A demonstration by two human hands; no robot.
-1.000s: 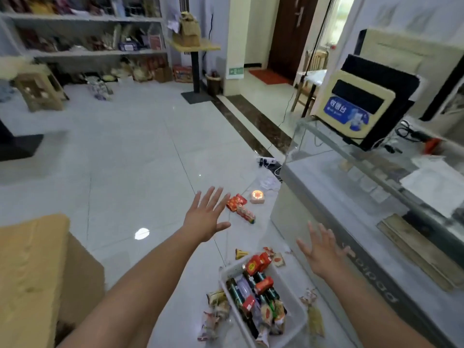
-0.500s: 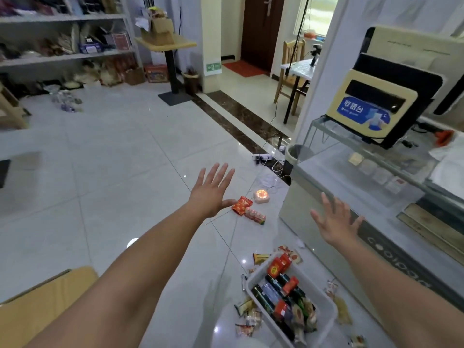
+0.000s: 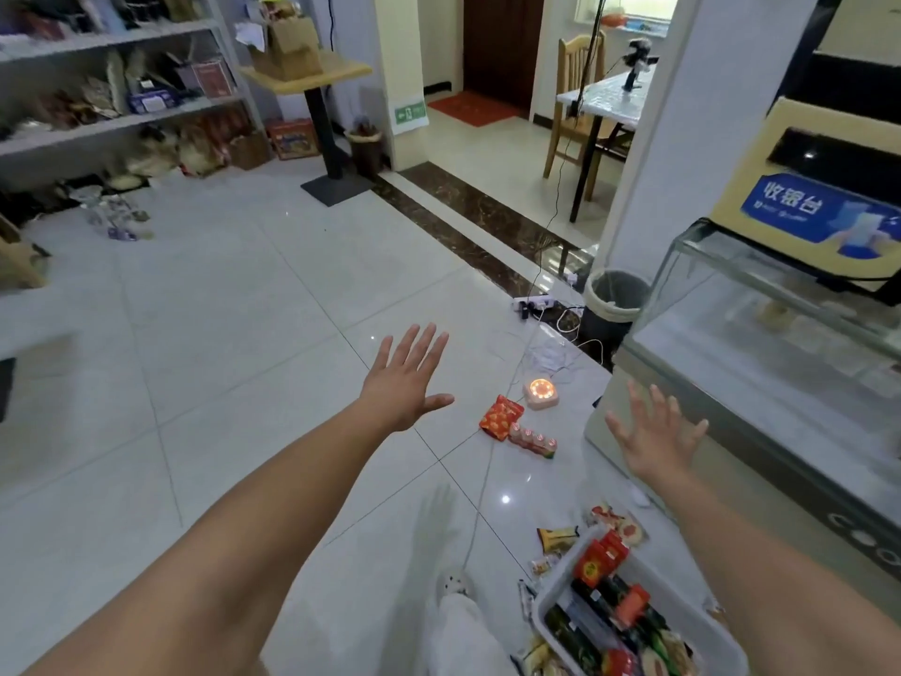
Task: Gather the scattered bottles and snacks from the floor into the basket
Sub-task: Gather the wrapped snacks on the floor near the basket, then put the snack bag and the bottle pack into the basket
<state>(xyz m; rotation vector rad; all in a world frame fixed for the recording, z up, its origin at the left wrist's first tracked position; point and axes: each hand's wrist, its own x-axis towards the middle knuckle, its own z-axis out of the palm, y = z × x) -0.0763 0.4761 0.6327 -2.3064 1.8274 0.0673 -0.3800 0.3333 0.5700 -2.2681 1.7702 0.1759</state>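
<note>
A white basket [image 3: 685, 614] stands on the floor at the lower right, holding several dark bottles and red snack packs. Small snack packets [image 3: 558, 539] lie loose on the tiles beside its far rim. Farther off lie an orange snack bag [image 3: 499, 416] and a row of small pink bottles [image 3: 532, 441]. My left hand [image 3: 407, 380] is stretched out, fingers spread, holding nothing, left of the orange bag. My right hand [image 3: 653, 431] is also spread and empty, held above the floor in front of the counter's corner.
A glass display counter [image 3: 760, 383] runs along the right. A round lit device [image 3: 540, 393], a power strip [image 3: 534, 303] and cables lie on the floor beyond the snacks, next to a waste bin [image 3: 615, 297]. Shelves [image 3: 112, 119] line the far left wall.
The view has swung right and moved forward; the basket has slid toward the bottom right corner. Both hands stay spread and empty, now closer to the orange bag and small bottles.
</note>
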